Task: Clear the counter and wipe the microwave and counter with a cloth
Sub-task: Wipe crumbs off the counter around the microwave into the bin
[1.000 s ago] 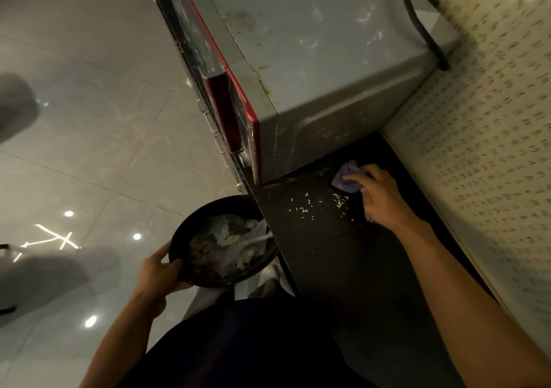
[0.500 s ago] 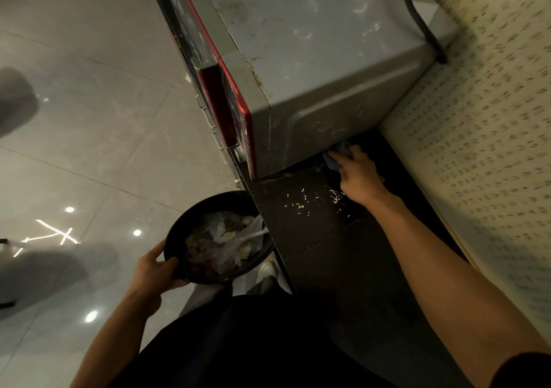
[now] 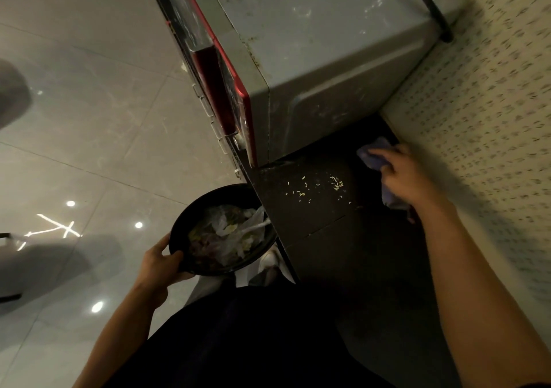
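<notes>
A grey microwave [image 3: 328, 47] with a red-edged door stands on the dark counter [image 3: 322, 238]. Pale crumbs [image 3: 316, 187] lie scattered on the counter just in front of it. My right hand [image 3: 408, 178] presses a purple cloth [image 3: 372, 155] flat on the counter, near the wall and right of the crumbs. My left hand [image 3: 159, 263] holds a black bowl [image 3: 179, 238] by its rim, just below the counter's left edge. Inside the bowl are food scraps and crumpled plastic.
A patterned wall [image 3: 483, 137] runs along the counter's right side. A black cable [image 3: 429, 5] hangs over the microwave's back. Glossy floor tiles [image 3: 89, 137] lie to the left, with dark shapes at the far left edge.
My right hand has slid the cloth from the microwave's base to the right, toward the wall. The bowl in my left hand has stayed at the counter's edge.
</notes>
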`<state>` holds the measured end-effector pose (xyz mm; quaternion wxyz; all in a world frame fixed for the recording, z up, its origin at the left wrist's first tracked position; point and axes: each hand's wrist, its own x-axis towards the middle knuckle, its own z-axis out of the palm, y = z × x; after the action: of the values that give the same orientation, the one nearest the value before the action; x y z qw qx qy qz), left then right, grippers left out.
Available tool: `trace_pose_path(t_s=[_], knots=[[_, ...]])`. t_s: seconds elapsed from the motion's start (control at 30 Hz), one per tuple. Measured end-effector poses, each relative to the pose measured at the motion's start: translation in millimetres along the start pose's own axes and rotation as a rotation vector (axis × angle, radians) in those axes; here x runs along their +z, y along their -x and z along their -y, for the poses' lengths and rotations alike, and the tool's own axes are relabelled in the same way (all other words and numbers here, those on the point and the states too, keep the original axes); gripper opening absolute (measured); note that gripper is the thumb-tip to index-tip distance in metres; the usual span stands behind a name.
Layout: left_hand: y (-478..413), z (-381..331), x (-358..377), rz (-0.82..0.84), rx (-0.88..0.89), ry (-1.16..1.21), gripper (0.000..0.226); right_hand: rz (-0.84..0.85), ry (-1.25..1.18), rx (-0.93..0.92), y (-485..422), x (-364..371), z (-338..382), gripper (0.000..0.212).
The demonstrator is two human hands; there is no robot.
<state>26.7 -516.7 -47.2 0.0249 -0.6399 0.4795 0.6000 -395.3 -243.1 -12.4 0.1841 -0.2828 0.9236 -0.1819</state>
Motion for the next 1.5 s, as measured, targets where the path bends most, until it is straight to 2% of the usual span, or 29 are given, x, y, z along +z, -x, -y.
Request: trace_pose_path(t_s=[0.1, 0.2, 0.43, 0.57, 0.73, 0.87, 1.0, 1.17, 1.33, 1.5], knots=[[1.2, 4.1, 0.9, 0.004, -0.011, 0.017, 0.064, -0.027, -0.077, 0.305, 33.1, 7.2, -10.1, 0.052], [3.3, 6.1, 1.2, 0.006, -0.020, 0.038, 0.063, -0.096, -0.194, 0.439, 57.0, 31.8, 15.0, 0.051], [5.1, 7.6, -2.0, 0.018, -0.030, 0.047, 0.063, -0.149, -0.343, 0.415, 63.9, 79.1, 101.5, 0.065], [4.8, 4.2, -3.7, 0.019, -0.033, 0.055, 0.063, -0.118, -0.333, 0.421, 50.2, 85.7, 132.0, 0.068], [5.6, 1.4, -4.1, 0.010, -0.033, 0.075, 0.063, -0.202, -0.431, 0.414, 54.7, 68.2, 106.4, 0.059], [8.0, 2.8, -3.1, -0.003, -0.018, 0.103, 0.064, -0.242, -0.351, 0.423, 56.5, 48.1, 66.5, 0.054], [9.4, 2.4, -2.9, -0.001, -0.021, 0.107, 0.065, -0.197, -0.248, 0.420, 48.9, 47.7, 61.1, 0.055], [11.2, 1.9, -3.2, 0.008, -0.030, 0.110, 0.065, -0.102, -0.202, 0.302, 52.5, 69.1, 94.4, 0.061], [12.6, -0.7, -3.6, -0.002, -0.035, 0.107, 0.065, 0.027, -0.277, 0.210, 54.6, 85.9, 121.1, 0.052], [16.6, -2.8, -3.2, 0.011, -0.038, 0.111, 0.064, -0.145, -0.261, 0.251, 34.6, 59.7, 95.1, 0.047]])
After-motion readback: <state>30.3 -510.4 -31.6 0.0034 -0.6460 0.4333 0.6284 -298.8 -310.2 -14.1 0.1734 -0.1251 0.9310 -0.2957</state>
